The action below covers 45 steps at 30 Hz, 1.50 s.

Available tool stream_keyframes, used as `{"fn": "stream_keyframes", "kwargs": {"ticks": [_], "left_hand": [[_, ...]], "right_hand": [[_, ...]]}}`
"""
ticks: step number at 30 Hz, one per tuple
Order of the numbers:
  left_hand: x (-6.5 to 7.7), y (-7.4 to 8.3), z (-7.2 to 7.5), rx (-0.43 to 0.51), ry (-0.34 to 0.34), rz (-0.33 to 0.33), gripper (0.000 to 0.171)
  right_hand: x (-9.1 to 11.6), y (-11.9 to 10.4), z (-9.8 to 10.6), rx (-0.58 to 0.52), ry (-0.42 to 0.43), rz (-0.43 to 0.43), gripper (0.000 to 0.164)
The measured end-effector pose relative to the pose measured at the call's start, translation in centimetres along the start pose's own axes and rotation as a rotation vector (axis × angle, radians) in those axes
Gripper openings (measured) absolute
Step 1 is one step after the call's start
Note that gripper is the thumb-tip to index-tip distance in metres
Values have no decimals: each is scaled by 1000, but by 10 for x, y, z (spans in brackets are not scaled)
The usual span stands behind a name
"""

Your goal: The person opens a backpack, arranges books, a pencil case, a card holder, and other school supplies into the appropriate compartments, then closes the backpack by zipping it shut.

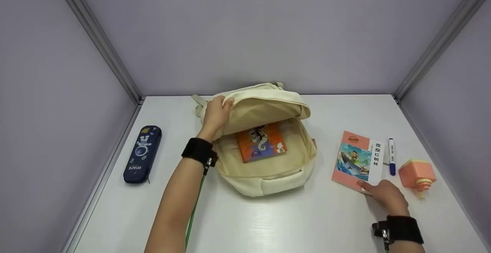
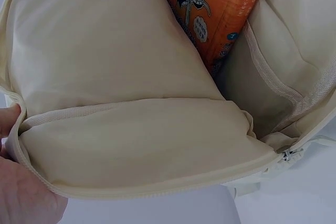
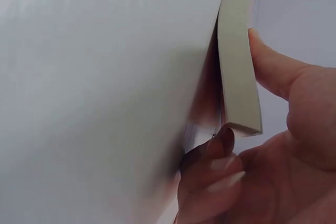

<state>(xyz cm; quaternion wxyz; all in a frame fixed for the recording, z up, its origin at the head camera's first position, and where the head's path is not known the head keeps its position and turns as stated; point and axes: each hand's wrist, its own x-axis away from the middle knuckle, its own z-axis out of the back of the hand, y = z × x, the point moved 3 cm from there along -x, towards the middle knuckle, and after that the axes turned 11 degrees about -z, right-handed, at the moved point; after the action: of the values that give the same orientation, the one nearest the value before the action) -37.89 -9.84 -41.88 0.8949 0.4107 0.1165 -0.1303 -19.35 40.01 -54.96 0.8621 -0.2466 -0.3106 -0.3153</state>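
A cream backpack (image 1: 268,186) lies unzipped on the white table, with an orange book (image 1: 262,145) inside its main compartment. My left hand (image 1: 216,114) grips the edge of its front flap and holds it raised. The left wrist view shows the flap's lining (image 2: 105,51) and the zipper edge pinched by the left hand (image 2: 26,182). On the right, my right hand (image 1: 387,195) pinches the lower corner of a pink-covered book (image 1: 355,159). In the right wrist view the thumb is on one face of the book (image 3: 239,66), fingers under the other, and that corner is lifted off the table.
A dark blue pencil case (image 1: 142,155) with space pictures lies at the left. Right of the pink book are a marker (image 1: 391,157) with a blue cap and an orange bottle (image 1: 417,174) lying near the table's right side. Grey panels (image 1: 253,34) enclose the table.
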Motion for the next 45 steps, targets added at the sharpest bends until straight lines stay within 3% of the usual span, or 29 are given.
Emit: {"fn": "stream_keyframes", "kwargs": {"ticks": [4,9,18,25,32,38,45], "left_hand": [[0,-1,0,1,-1,6,33],[0,-2,1,12,-4,10,35],[0,-2,0,23,2,26,33],[0,-2,-1,26,-1,20,36],[0,-2,0,27,-3,6,35],[0,-1,2,13,8,4,34],[0,-1,0,17,0,14,34]], "right_hand": [[-1,3,1,-16,-40,31,112],[-1,7,0,-55,-70,77,101],[8,9,4,-206,-29,186,83],[28,11,15,-515,19,264,67],[50,5,27,-774,-86,369,62],[69,-4,36,-889,-18,402,71],[86,-11,39,-1050,-2,423,60]]}}
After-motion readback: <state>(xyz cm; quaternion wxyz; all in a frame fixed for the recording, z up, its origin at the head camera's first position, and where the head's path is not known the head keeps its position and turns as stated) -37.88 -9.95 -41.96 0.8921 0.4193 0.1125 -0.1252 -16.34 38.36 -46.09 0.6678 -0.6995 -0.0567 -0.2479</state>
